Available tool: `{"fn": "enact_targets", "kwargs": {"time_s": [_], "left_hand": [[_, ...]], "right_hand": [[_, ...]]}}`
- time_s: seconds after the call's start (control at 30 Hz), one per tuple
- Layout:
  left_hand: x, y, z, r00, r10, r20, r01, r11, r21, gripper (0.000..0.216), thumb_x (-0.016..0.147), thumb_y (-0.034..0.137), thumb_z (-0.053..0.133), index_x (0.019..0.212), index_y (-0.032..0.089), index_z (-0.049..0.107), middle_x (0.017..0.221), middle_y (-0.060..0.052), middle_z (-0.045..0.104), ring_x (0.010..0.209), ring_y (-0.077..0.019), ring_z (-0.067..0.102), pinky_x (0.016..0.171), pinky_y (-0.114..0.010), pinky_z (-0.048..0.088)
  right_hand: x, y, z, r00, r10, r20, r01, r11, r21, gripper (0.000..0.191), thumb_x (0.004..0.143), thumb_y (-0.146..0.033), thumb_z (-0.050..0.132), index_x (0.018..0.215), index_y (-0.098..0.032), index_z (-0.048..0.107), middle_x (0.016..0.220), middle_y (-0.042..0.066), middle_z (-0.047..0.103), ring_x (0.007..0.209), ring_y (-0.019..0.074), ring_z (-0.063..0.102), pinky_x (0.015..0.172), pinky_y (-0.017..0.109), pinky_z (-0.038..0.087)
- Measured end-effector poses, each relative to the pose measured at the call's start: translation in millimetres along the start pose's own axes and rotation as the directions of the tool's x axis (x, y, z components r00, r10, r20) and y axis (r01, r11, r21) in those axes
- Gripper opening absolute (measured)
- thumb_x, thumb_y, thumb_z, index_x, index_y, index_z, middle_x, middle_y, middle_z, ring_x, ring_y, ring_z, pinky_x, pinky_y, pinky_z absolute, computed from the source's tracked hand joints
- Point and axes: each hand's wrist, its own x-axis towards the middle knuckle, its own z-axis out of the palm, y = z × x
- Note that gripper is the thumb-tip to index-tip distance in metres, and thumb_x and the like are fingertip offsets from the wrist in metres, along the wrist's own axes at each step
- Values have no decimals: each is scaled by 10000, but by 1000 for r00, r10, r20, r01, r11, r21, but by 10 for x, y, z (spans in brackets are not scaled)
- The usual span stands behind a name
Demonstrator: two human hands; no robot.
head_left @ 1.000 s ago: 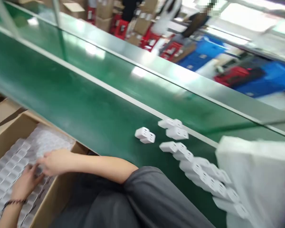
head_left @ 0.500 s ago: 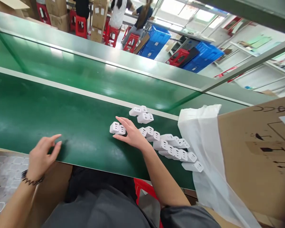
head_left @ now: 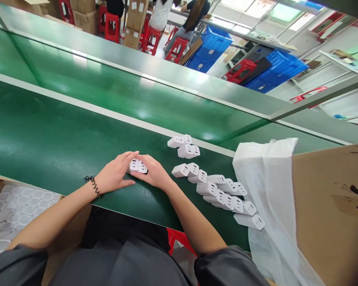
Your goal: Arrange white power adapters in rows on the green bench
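Two white wall chargers (head_left: 137,166) with dark port slots stand side by side on the green work surface, between my two hands. My right hand (head_left: 153,171) grips the pair from the right, with fingers behind and thumb in front. From the left, my left hand (head_left: 115,174) cups the same pair, its fingers curved along the far side and its thumb stretched out near the front. Parts of the chargers are hidden by my fingers. To the right, more white chargers (head_left: 207,188) lie in uneven rows, with a small group (head_left: 188,151) farther back by the pale strip.
A cardboard box (head_left: 331,198) with a white plastic liner (head_left: 262,167) stands at the right. Clear plastic trays (head_left: 32,202) fill a box at lower left. A metal-framed green panel (head_left: 137,97) runs behind. Beyond are seated people, red stools (head_left: 151,39) and blue crates (head_left: 210,47).
My left hand has moved right to meet the chargers. My right hand has closed on the pair and brought it slightly left. The view has shifted a little.
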Motion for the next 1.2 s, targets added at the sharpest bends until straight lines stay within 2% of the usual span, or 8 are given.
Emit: {"fn": "enact_targets", "kwargs": {"time_s": [0.2, 0.37, 0.5, 0.57, 0.73, 0.87, 1.07, 1.2], "left_hand": [[425, -24, -30, 980, 84, 181, -62, 990, -126, 976, 803, 366, 736, 1569, 276, 139, 1364, -137, 556, 1195, -273, 603, 948, -365, 513], [637, -1, -2, 974, 109, 200, -46, 955, -294, 801, 829, 375, 694, 1525, 283, 308, 1406, -96, 570, 1202, -254, 605, 1002, -377, 490], [634, -7, 45, 994, -2, 110, 52, 890, -453, 536, 805, 435, 701, 1298, 247, 609, 1282, -72, 664, 1066, -238, 648, 971, -368, 504], [619, -20, 50, 978, -171, 123, 210, 751, -626, 487, 783, 473, 717, 1188, 208, 660, 1150, -79, 707, 901, -205, 668, 812, -320, 553], [626, -1, 36, 843, -405, 354, 383, -10, -924, 496, 827, 564, 660, 1118, 164, 622, 919, -60, 704, 661, -129, 636, 506, -207, 520], [615, 71, 63, 783, -387, 487, 428, -235, -873, 398, 930, 501, 569, 1050, 131, 657, 846, -58, 690, 647, -114, 638, 509, -185, 536], [541, 100, 174, 772, -385, 505, 449, -232, -863, 383, 953, 494, 555, 1124, 168, 661, 1007, -71, 698, 855, -141, 666, 750, -248, 596], [534, 80, 201, 804, -307, 510, 527, -30, -849, 478, 931, 586, 531, 1193, 197, 625, 1112, -96, 660, 1061, -230, 628, 875, -406, 593]], "right_hand": [[-2, 16, 38, 980, 198, 22, -194, 928, 319, 486, 841, -495, 664, 1201, -210, 505, 1070, 67, 653, 916, 213, 635, 811, 361, 535], [4, 138, 64, 932, 342, -119, -227, 809, 542, 472, 901, -547, 527, 1217, -222, 395, 1030, 49, 550, 893, 189, 614, 766, 353, 555], [-4, 230, 60, 910, 412, -56, -260, 668, 697, 547, 955, -566, 406, 1407, -280, 287, 1142, 62, 507, 782, 140, 611, 625, 296, 573], [-14, 240, 30, 903, 418, -104, -206, 631, 748, 528, 968, -566, 382, 1414, -293, 313, 1188, 74, 496, 811, 141, 616, 617, 292, 590], [-90, 140, -40, 859, 229, -459, 3, 892, 452, 374, 943, -429, 546, 1288, -289, 505, 1262, 102, 499, 1003, 201, 612, 758, 377, 620], [-141, 9, 22, 875, -34, -484, 79, 994, 74, 348, 869, -366, 676, 1199, -292, 593, 1312, 115, 512, 1107, 249, 601, 844, 423, 611], [-79, -34, 60, 833, -31, -552, 10, 999, -40, 149, 857, -192, 621, 996, -240, 649, 1163, 107, 643, 1027, 225, 645, 819, 378, 593], [-59, 32, -60, 815, 69, -576, -23, 996, 88, 88, 860, -160, 606, 893, -235, 637, 1072, 64, 688, 971, 196, 670, 853, 363, 575]]}}
